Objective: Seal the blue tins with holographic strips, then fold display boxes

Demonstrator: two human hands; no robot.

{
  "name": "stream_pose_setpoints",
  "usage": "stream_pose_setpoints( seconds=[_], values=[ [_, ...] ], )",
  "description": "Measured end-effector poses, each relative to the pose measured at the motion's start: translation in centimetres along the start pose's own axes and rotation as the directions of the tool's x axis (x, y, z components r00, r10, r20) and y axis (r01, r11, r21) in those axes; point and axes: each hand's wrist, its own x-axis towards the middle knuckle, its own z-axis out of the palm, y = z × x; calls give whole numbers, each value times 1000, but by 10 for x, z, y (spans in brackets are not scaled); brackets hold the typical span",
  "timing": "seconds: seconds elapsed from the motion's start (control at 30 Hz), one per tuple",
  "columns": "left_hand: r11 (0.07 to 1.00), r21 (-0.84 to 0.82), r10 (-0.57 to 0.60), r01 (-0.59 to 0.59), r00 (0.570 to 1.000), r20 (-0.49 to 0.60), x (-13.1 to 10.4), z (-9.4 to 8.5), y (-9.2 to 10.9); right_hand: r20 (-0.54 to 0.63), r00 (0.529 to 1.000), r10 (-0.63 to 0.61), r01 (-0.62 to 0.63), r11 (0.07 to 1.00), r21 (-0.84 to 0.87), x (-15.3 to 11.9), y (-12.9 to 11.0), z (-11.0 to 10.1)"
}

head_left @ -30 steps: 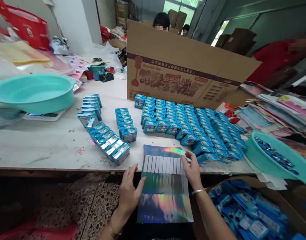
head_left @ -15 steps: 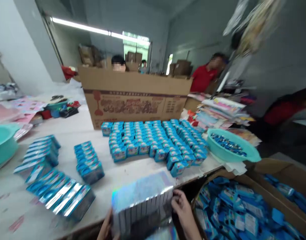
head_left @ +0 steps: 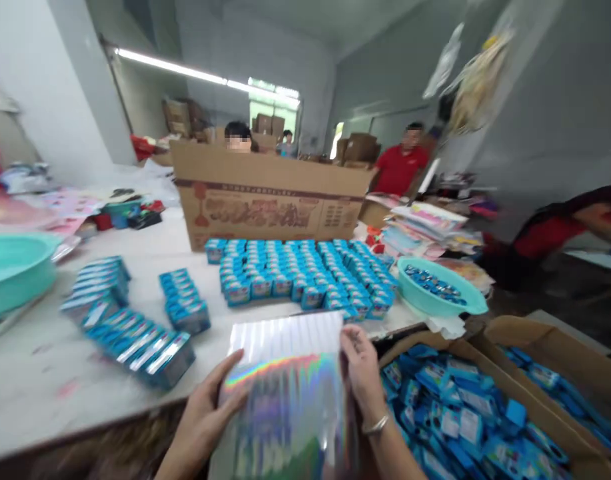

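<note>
Between my hands, at the table's front edge, is a shiny silvery pack [head_left: 290, 393] with a rainbow sheen. Its far end looks white and ridged, like a row of thin boxes pressed together; I cannot make out exactly what is inside. My left hand [head_left: 210, 400] grips the left side, thumb lying over the top surface. At the far right corner, my right hand [head_left: 359, 360] holds on with bent fingers; a bracelet [head_left: 376, 425] circles that wrist. Beyond the pack stand several rows of small blue boxes [head_left: 290, 283] on the white table [head_left: 40, 400].
Blue boxes [head_left: 140, 347] stand in a bent row at left, with a shorter row [head_left: 184, 300] beside it. Green basins [head_left: 15, 273] [head_left: 410, 293] flank the table. Cartons of blue packs [head_left: 465, 407] sit at lower right. A large carton [head_left: 270, 200] blocks the back; people stand beyond.
The silvery pack has been tilted so its broad rainbow face shows, and both hands have come further into view. The camera view has shifted slightly.
</note>
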Motion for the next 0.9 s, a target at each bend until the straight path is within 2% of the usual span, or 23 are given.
stream_pose_setpoints(
  seconds=[0.03,0.1,0.17,0.27,0.33,0.43,0.53,0.63,0.7,0.8,0.87,0.9],
  values=[
    [998,-11,-67,67,997,49,-6,0,6,73,996,50,-50,999,-1,-2,-5,-4],
    [984,-59,-165,170,983,75,-18,-2,11,288,945,153,-143,988,-56,-7,-12,-14],
    [970,-129,-203,206,979,38,-27,-5,14,410,896,173,-126,982,-141,-13,-16,-24],
    [956,-202,-219,211,976,-17,-34,-13,18,443,890,110,21,960,-280,-21,-25,-34],
    [948,-218,-242,233,970,-14,-34,-18,21,443,895,47,130,924,-361,-24,-32,-37],
    [960,-149,-244,236,969,-32,-35,-25,22,492,871,-8,246,873,-421,-25,-44,-39],
    [993,8,-113,115,989,-98,-37,-29,22,561,828,19,270,862,-429,-20,-54,-39],
    [990,136,50,-33,991,-122,-38,-31,22,628,773,92,231,881,-413,-10,-57,-35],
    [983,170,85,-63,989,-124,-34,-32,22,657,742,134,189,899,-396,-1,-54,-31],
    [994,109,18,-6,994,-112,-23,-29,18,679,712,178,134,915,-381,17,-35,-24],
    [993,-41,-115,113,992,-53,-13,-22,9,696,689,204,148,900,-410,32,-15,-19],
    [973,-131,-195,192,981,-12,-7,-16,3,692,694,199,196,873,-447,38,-5,-15]
  ],
)
